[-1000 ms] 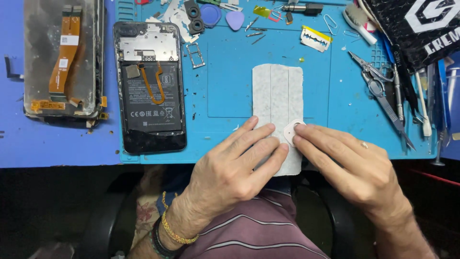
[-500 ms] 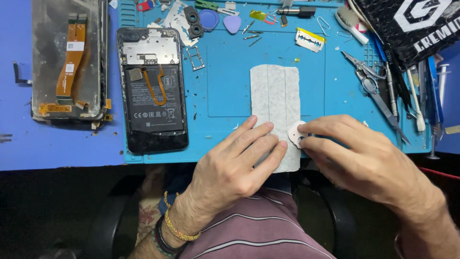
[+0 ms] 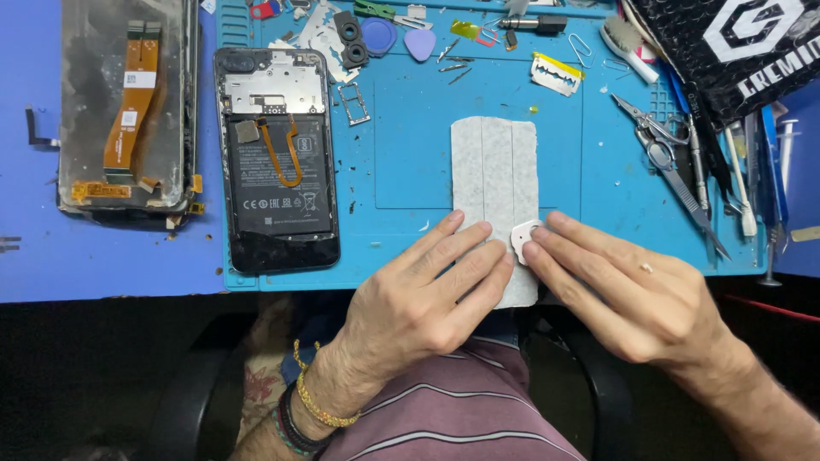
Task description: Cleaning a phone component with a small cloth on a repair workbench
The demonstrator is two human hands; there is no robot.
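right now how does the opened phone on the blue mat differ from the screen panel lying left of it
The opened phone lies on the blue mat; the screen panel lies off it, on the darker blue surface. The phone shows a black battery and a looped orange cable; the panel shows a grey back with a straight orange ribbon. The phone's body looks whole, the panel's lower edge ragged. Both lie flat, insides up, untouched by either hand.

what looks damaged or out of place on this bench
The detached screen panel at far left has ragged, chipped lower edges. A bare razor blade lies loose on the blue mat. The left hand presses the white sheet; the right hand peels a small white piece.
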